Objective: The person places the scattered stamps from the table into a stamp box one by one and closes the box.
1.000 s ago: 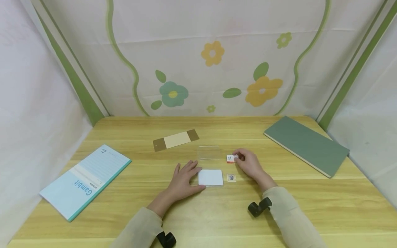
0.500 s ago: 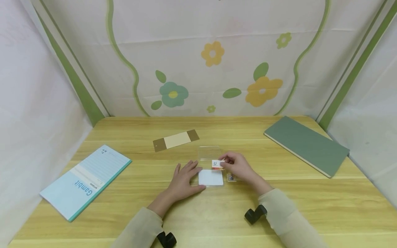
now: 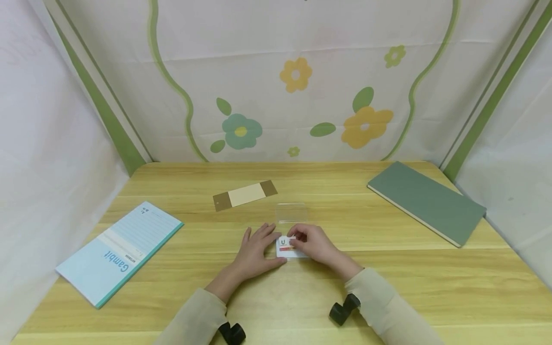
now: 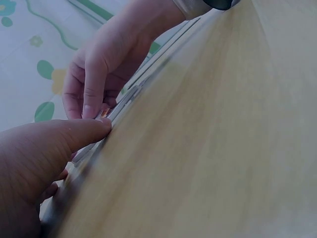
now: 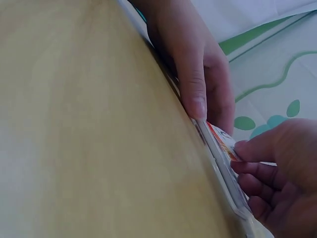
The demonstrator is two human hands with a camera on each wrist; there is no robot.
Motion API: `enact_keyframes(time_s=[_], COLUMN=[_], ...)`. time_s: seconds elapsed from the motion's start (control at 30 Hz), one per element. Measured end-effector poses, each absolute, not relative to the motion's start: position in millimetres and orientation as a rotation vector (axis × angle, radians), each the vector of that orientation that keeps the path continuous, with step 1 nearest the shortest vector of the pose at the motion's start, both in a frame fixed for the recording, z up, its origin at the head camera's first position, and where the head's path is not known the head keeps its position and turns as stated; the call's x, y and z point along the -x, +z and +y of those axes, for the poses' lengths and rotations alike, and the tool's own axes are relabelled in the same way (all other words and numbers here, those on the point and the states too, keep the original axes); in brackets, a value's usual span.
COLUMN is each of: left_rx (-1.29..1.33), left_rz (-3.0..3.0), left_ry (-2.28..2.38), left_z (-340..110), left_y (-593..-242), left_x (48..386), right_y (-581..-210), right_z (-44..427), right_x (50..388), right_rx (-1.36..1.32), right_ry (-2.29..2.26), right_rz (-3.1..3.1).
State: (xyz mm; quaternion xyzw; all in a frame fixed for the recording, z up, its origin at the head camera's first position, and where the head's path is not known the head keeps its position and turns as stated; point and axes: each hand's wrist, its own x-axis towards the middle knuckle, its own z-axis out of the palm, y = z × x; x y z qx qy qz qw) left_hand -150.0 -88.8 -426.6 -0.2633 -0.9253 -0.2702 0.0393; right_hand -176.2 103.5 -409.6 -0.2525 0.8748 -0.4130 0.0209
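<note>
Well beyond the grip, a white cloth (image 3: 267,28) with printed flowers and green lines. Under and around it, a wooden table (image 3: 297,306). Far to the left of the grip, a pale blue notebook (image 3: 118,254) marked "Gambit"; well off to its right and farther back, a green notebook (image 3: 427,203). Just left of the grip, the left hand (image 3: 254,254), fingers spread and fairly straight, thumb touching a near corner of a white card (image 3: 285,255). At the grip itself, the right hand (image 3: 316,244), thumb and fingertips together, clamped on a small printed card. Beyond the grip and to its left, a brown-and-cream strip (image 3: 246,195). Right below the grip, the clear-edged white card. Just beyond, a clear plastic piece (image 3: 291,212). In the grip, over the white card, the printed card (image 3: 283,242), tilted in the right wrist view; contact underneath impossible to tell.
</note>
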Motion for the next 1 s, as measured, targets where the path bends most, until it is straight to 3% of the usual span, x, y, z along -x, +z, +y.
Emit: enact_keyframes(time_s=[0.6, 1.0], left_rx=[0.809, 0.798], left_rz=[-2.839, -2.844], left_ry=[-0.819, -0.804], left_z=[-89, -89], left_y=[-426, -427], left_x=[152, 151], right_y=[-412, -392], right_z=[100, 133], right_x=[174, 177], right_rx=[0.829, 0.661], right_ry=[-1.136, -1.468], right_rz=[2.853, 2.646])
